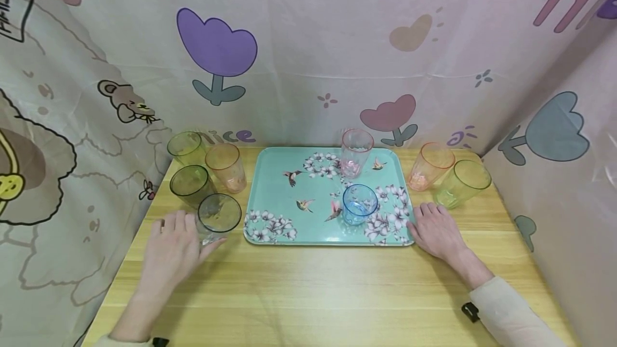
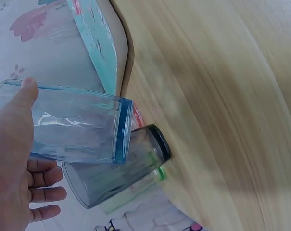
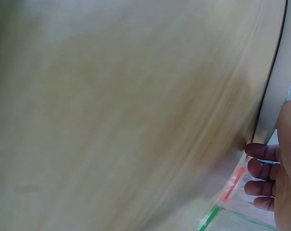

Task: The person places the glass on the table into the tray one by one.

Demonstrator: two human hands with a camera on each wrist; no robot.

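Observation:
My left hand [image 1: 172,250] grips a clear blue-tinted glass [image 2: 80,125], with the thumb along its near side. The other fingers show below the glass in the left wrist view. Right beside that glass stands a dark grey glass [image 1: 193,189]. My right hand [image 1: 437,231] lies palm down at the right edge of the teal floral tray [image 1: 277,183], its thumb at the rim. Upon the tray are a pink glass [image 1: 355,157] and a short blue glass [image 1: 359,209]. Past the right fingertips stand an orange glass [image 1: 429,170] and a green glass [image 1: 458,189].
Behind the dark grey glass, another green glass [image 1: 185,149] and another orange glass [image 1: 230,170] stand left of the tray. All of this is on a light wooden table [image 1: 313,293]. A printed curtain [image 1: 299,58] hangs close behind the table and along both sides.

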